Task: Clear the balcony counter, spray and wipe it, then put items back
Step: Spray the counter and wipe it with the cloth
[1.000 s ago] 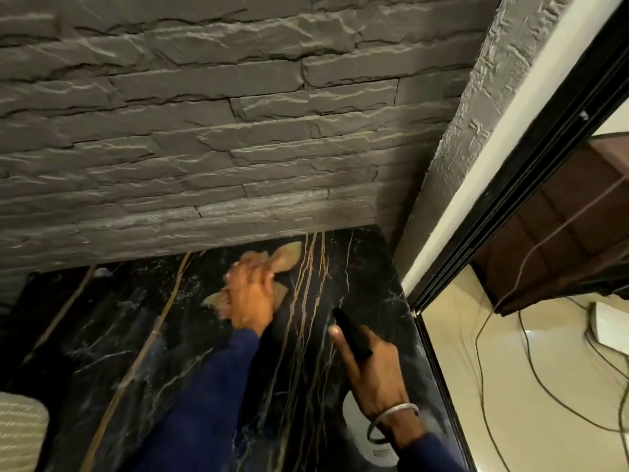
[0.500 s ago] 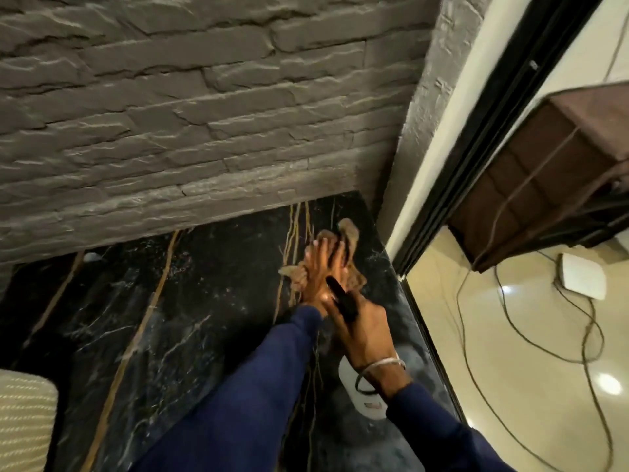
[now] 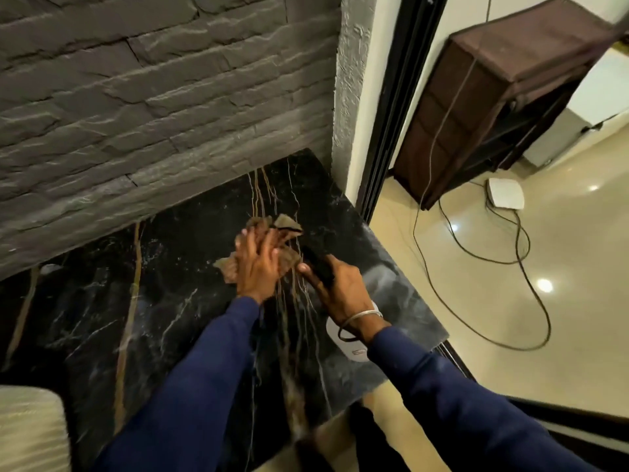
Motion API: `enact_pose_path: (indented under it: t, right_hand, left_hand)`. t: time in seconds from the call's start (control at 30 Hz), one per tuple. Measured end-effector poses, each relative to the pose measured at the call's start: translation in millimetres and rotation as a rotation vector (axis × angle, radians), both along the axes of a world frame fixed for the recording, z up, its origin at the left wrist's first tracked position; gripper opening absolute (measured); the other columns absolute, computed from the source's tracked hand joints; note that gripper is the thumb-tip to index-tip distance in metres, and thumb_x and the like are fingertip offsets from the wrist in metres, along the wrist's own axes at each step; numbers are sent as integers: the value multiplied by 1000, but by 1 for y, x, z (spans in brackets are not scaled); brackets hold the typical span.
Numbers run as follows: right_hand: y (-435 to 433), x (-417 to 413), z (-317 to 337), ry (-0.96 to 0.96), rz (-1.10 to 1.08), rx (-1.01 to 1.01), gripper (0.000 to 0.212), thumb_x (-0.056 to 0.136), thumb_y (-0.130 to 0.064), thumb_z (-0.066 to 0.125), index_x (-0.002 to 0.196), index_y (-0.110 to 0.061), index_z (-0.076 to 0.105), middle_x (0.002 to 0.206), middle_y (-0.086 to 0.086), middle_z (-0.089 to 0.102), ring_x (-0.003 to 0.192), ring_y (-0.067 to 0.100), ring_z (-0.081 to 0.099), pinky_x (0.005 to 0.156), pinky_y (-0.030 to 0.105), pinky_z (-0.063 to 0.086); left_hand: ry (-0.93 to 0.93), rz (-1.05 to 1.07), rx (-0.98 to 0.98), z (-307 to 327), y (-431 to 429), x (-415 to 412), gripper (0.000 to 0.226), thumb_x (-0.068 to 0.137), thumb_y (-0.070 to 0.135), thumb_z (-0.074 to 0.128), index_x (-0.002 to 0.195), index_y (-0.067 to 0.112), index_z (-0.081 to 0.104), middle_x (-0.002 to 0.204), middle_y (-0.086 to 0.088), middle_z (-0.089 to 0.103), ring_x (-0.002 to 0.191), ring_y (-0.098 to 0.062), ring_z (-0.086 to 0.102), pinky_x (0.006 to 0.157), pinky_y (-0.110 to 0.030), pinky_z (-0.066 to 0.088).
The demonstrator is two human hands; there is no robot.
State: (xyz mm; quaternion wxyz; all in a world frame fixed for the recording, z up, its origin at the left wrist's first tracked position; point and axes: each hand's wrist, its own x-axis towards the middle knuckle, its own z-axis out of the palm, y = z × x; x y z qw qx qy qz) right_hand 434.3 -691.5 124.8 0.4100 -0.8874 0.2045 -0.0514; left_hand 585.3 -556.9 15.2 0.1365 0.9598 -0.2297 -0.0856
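Observation:
The balcony counter is black marble with gold veins, set against a grey stone wall. My left hand presses a crumpled brown cloth flat onto the counter near its right end. Right beside it, my right hand grips the black trigger head of a spray bottle. The bottle's white body shows under my wrist. Both hands nearly touch.
A pale woven object sits at the lower left corner. To the right, a black door frame opens onto a cream tiled floor with cables, a white device and a brown cabinet.
My left hand swept the cloth from the counter's middle toward its right end, then back slightly toward me. My right hand stayed on the spray bottle. The view shifted right.

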Motion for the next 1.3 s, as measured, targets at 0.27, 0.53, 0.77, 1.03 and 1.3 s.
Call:
enact_pose_path:
  t: [0.27, 0.53, 0.77, 1.03, 1.3]
  right_hand:
    - [29, -39, -3, -8, -6, 76, 63, 79, -79, 37, 82, -19, 53, 68, -8, 55, 52, 5, 48, 50, 16, 35]
    - [-16, -77, -17, -85, -128, 77, 62, 81, -77, 38, 73, -18, 54, 59, -6, 53, 46, 11, 47, 43, 22, 37]
    - [-49, -115, -23, -52, -173, -23, 67, 84, -78, 34, 91, -17, 62, 68, -3, 59, 55, 13, 55, 52, 30, 47]
    - [-38, -132, -1, 3, 61, 58, 47, 90, -65, 43, 82, -20, 54, 65, -9, 53, 50, 6, 49, 47, 20, 37]
    - [-14, -131, 7, 53, 187, 143, 54, 87, -65, 50, 86, -11, 59, 70, 6, 62, 56, 19, 56, 52, 36, 51]
  left_hand:
    - [-80, 759, -85, -28, 80, 9, 55, 95, 28, 39, 145, 5, 39, 152, -35, 25, 143, -53, 19, 118, -64, 5]
    - [-36, 106, -81, -21, -67, -38, 62, 95, 40, 35, 153, 21, 23, 162, -18, 9, 149, -40, 6, 122, -56, 3]
    - [91, -445, -40, -21, -161, -111, 59, 94, 36, 29, 153, 30, 27, 164, -10, 8, 152, -31, -1, 119, -59, 5]
    - [-44, 221, -41, -19, -35, -119, 57, 96, 29, 49, 149, 18, 31, 156, -24, 19, 144, -43, 17, 118, -58, 20]
    - [-33, 970, -43, -32, 68, -128, 88, 85, 80, 33, 149, 19, 30, 155, -21, 28, 144, -44, 23, 119, -59, 12]
